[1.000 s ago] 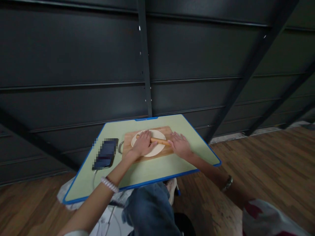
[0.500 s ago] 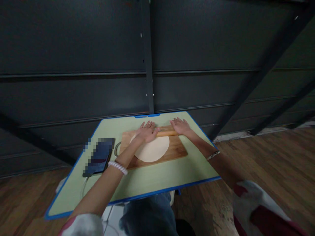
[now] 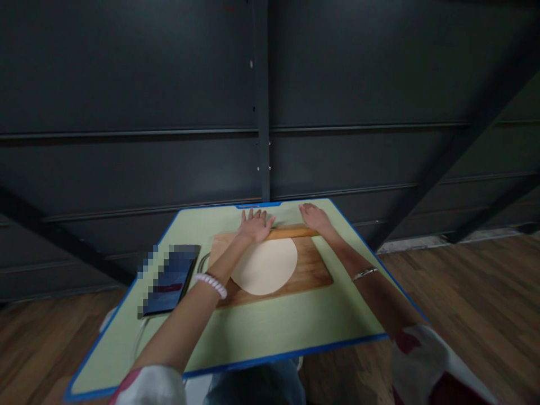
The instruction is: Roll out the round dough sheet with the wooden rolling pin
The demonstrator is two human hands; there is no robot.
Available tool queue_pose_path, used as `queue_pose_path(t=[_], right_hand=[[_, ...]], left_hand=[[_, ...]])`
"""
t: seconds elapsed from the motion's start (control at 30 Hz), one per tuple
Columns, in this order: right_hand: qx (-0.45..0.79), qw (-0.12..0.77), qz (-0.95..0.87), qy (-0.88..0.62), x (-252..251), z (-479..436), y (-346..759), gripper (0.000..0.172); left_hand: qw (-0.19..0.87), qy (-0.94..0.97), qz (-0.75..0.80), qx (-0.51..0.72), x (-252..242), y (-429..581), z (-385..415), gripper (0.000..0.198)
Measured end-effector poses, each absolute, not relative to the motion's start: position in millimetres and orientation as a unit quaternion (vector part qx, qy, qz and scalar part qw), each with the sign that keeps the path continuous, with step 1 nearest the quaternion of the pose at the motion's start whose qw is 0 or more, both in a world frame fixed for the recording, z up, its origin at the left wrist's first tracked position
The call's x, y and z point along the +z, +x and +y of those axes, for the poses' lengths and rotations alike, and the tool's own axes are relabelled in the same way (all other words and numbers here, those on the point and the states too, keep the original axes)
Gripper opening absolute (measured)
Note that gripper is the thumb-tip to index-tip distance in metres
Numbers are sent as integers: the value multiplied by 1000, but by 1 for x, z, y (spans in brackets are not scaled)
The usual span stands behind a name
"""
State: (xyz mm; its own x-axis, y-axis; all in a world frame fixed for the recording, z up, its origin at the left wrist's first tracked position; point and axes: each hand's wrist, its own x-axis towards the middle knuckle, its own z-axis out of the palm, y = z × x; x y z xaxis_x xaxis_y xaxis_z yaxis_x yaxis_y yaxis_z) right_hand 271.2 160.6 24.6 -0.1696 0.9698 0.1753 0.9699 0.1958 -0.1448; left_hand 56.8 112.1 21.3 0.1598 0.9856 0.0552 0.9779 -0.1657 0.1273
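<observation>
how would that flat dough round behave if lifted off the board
Probably floppy: the dough round lies thin and wide on the wooden board, so it would likely sag and stretch. It may also cling to the board.

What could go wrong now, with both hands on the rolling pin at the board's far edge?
1. The rolling pin lies at the far edge of the board; pushed further, it may roll off onto the table.
2. The phone lies close beside the board; the left hand, drawing back, could knock it.

No legible text, labels or numbers anywhere.
</observation>
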Motion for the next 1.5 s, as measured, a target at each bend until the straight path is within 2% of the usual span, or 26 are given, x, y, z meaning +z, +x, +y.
queue_pose_path(t=[0.27, 0.57, 0.73, 0.97, 1.27, 1.5], right_hand=[[-15, 72, -789, -610, 11, 87, 283, 47], [-69, 177, -740, -645, 9, -7, 248, 56], [-83, 196, -736, -643, 4, -45, 227, 50], [-50, 168, -750, -637, 15, -74, 217, 39], [-32, 118, -781, -612, 20, -89, 226, 36], [-25, 140, -790, -596, 17, -99, 228, 40]], left_hand=[[-1, 801, 597, 31, 25, 60, 103, 55], [0, 818, 569, 84, 16, 53, 82, 51], [-3, 835, 540, 105, 6, 40, 72, 48], [-6, 835, 540, 103, 14, 28, 48, 49], [4, 861, 482, 159, 23, 6, 25, 46], [16, 877, 447, 176, 25, 1, 22, 38]])
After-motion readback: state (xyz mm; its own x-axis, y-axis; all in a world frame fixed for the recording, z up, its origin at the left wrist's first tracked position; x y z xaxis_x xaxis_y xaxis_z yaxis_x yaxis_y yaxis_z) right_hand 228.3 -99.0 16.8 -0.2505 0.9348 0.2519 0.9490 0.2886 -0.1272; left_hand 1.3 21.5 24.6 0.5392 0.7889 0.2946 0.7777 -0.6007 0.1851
